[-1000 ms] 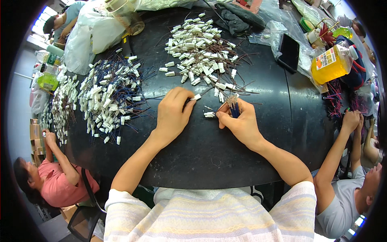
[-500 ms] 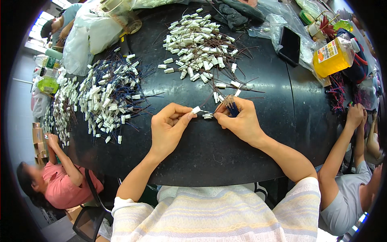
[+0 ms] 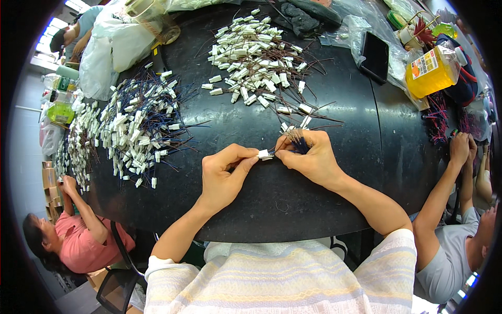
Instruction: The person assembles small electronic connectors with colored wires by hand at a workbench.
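Note:
Between the thumb and forefinger of my left hand (image 3: 226, 175) is a small white plug connector (image 3: 263, 154). Close by on its right, my right hand (image 3: 314, 157) is closed around a bundle of thin dark blue wires (image 3: 300, 145) with pale metal-looking tips. A wire at my right fingertips reaches the connector's right side; whether it sits inside is too small to tell. Just beyond my hands, several white connectors with brown wires (image 3: 305, 109) trail from a large heap of connectors (image 3: 251, 44).
On the left lies a heap of white connectors with blue wires (image 3: 133, 125). A black phone (image 3: 375, 57) and a bottle of yellow liquid (image 3: 431, 72) stand back right. Plastic bags (image 3: 128, 44) lie back left. Co-workers sit at both sides, one in a pink shirt (image 3: 91, 243).
My left hand has moved right and slightly nearer to me, bringing the connector up to my right fingertips. My right hand has stayed nearly in place.

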A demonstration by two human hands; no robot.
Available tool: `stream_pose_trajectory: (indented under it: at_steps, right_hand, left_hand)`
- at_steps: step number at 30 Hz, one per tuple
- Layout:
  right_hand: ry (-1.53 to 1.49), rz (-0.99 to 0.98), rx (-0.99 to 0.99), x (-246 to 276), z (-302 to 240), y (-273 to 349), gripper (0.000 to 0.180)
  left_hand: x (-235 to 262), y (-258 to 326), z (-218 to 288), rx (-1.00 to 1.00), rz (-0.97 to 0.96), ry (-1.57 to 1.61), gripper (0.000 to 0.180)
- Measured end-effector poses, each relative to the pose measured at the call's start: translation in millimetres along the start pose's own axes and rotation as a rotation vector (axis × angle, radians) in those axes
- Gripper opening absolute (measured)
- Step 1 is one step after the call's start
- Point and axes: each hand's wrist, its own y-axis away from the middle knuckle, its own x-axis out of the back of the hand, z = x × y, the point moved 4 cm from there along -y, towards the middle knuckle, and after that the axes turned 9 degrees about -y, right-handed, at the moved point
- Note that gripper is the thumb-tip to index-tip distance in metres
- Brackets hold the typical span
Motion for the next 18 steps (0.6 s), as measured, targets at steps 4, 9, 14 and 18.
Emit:
stream_pose_trajectory:
  at_steps: [4,9,14,18]
  right_hand:
    - [0.029,-0.059,0.041,0.3,-0.1,1.2,0.005]
    - [-0.105,-0.035,-0.013,-5.7,-2.6,1.4,0.005]
    - [-0.159,-0.061,-0.03,-7.1,-4.0,4.0,0.007]
    - [-0.352,0.211,-0.041,30.5,-3.7,-0.5,0.015]
  left_hand:
    - [-2.8,-0.6,-1.3,-0.055,0.009,-0.033,0.009]
    - [4.0,-8.5,12.9,-0.316,0.027,-0.254,0.013]
    - [-1.5,3.9,21.4,-0.006,-0.05,0.062,0.011]
    - [76.6,11.1,39.4,-0.034,0.331,-0.321,0.016]
